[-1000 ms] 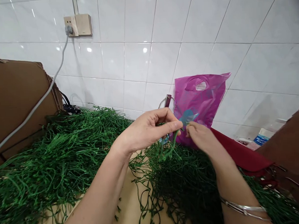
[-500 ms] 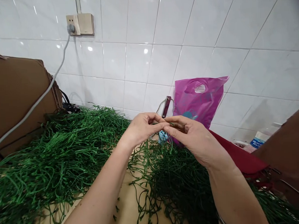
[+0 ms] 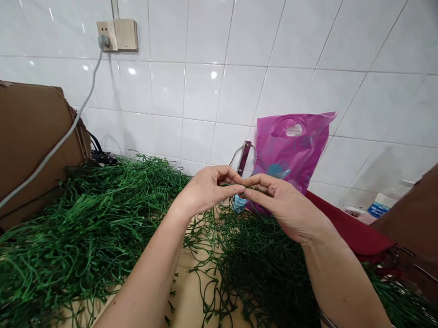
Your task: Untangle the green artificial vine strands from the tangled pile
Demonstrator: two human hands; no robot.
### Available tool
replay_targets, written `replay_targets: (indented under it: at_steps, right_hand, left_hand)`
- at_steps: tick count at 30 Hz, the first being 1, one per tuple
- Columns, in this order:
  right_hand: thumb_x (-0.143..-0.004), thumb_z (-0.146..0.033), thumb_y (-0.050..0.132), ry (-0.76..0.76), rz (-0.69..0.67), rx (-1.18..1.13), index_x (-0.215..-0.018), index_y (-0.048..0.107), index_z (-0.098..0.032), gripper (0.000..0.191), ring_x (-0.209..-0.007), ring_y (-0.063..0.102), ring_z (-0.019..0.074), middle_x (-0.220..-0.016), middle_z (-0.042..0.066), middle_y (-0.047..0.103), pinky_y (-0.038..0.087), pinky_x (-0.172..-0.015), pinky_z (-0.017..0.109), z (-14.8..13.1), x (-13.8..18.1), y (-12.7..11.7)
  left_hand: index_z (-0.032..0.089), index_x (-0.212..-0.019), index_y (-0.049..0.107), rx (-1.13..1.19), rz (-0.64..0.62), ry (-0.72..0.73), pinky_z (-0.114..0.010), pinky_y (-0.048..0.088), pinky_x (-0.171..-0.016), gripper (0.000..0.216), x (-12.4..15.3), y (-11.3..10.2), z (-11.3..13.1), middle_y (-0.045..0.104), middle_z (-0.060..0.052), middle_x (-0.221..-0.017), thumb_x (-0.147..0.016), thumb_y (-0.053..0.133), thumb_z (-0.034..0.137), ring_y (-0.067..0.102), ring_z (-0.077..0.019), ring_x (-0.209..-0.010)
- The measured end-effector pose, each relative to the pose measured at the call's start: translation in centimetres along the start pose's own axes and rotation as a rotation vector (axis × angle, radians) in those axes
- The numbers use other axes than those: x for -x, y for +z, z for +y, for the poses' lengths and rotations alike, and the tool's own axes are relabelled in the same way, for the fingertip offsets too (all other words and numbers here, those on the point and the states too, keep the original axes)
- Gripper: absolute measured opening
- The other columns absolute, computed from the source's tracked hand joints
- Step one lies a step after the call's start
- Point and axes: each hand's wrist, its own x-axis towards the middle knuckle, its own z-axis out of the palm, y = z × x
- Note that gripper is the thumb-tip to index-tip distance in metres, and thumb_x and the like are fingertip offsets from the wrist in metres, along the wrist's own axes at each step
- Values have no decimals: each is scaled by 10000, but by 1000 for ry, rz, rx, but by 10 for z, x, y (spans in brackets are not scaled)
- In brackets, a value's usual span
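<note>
My left hand (image 3: 211,186) and my right hand (image 3: 275,195) meet at their fingertips in the middle of the view, above the table. Both are closed in a pinch on a thin green plastic stem, of which only short bits show between the fingers. Below them lies a dark pile of green plastic stems (image 3: 268,264) with small forked tips. A larger, brighter heap of the same stems (image 3: 97,224) spreads to the left of my left forearm.
A cardboard box (image 3: 23,145) stands at left, a grey cable (image 3: 63,138) hanging past it from a wall socket (image 3: 107,35). Behind my hands, a purple plastic bag (image 3: 291,145) leans on the tiled wall. Red material (image 3: 354,225) lies at right. Stems litter the tan tabletop (image 3: 189,288).
My right fingers have drawn slightly apart and lower, with the fingertips of both hands still together on the stem. The piles look the same.
</note>
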Motion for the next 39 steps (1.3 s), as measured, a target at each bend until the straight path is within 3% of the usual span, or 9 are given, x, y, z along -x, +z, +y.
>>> replay_targets:
  at_steps: [6, 11, 15, 19, 23, 26, 28, 32, 39]
  right_hand:
    - [-808, -382, 638, -109, 136, 213, -827, 655, -202, 182, -737, 558, 166, -774, 6, 655, 420, -668, 292, -8, 2, 4]
    - [-756, -306, 570, -135, 409, 406, -764, 616, -215, 102, -620, 522, 165, -718, 13, 657, 400, -611, 307, 7, -8, 14]
    - [-774, -364, 493, -89, 480, 348, -818, 569, -211, 176, -684, 603, 195, -763, 55, 675, 460, -622, 320, 31, -19, -1]
    - [-706, -404, 578, -34, 369, 405, -736, 632, -216, 198, -618, 598, 194, -676, 35, 683, 455, -580, 320, 33, -9, -38]
    - [-676, -353, 629, -5, 366, 617, -711, 740, -254, 153, -652, 590, 239, -695, 42, 716, 434, -656, 392, 12, 14, -60]
    - [-791, -376, 561, -97, 468, 748, -933, 760, -269, 267, -791, 631, 278, -922, 71, 747, 449, -747, 437, -8, 23, -49]
    - [-846, -401, 549, -161, 383, 681, -993, 746, -254, 286, -828, 647, 269, -936, 70, 742, 473, -754, 412, -19, 22, -32]
    - [-884, -401, 565, -169, 119, 452, -992, 734, -231, 263, -891, 656, 229, -899, 38, 734, 482, -805, 356, -25, 14, -4]
    - [-870, -391, 555, -78, 168, 300, -871, 648, -196, 217, -812, 596, 194, -843, 32, 684, 443, -721, 316, -9, 5, -2]
  left_hand:
    - [149, -832, 663, 4, 11, -1, -239, 389, -599, 112, -2, 4, -5, 614, 19, -703, -802, 691, 253, 514, -99, -638]
    - [161, -795, 688, -180, 207, 53, -269, 428, -652, 62, -4, 18, -5, 698, -20, -770, -803, 691, 222, 576, -132, -701]
    - [173, -810, 701, -4, 41, 162, -260, 470, -705, 79, 2, 32, 9, 719, -15, -808, -813, 706, 252, 610, -127, -748]
    - [177, -824, 685, 57, 69, 208, -249, 474, -714, 86, 2, 35, 12, 712, -14, -834, -824, 688, 262, 609, -121, -769]
    - [166, -818, 663, -13, 121, 63, -259, 449, -673, 101, -4, 23, -1, 673, -11, -778, -809, 687, 263, 571, -112, -699]
    - [164, -837, 670, -24, 121, 16, -263, 429, -636, 139, -6, 16, -7, 662, -12, -749, -811, 687, 299, 555, -111, -663]
    - [161, -858, 670, 16, 101, 15, -257, 426, -619, 152, -5, 15, -7, 666, -13, -748, -812, 687, 305, 554, -107, -648]
    - [144, -866, 657, 68, 105, -21, -228, 413, -567, 105, -3, 17, -3, 641, -2, -727, -827, 667, 241, 541, -92, -621]
    - [138, -884, 659, 39, 110, 1, -236, 447, -642, 102, -6, 18, -6, 652, -15, -803, -835, 658, 227, 561, -105, -700]
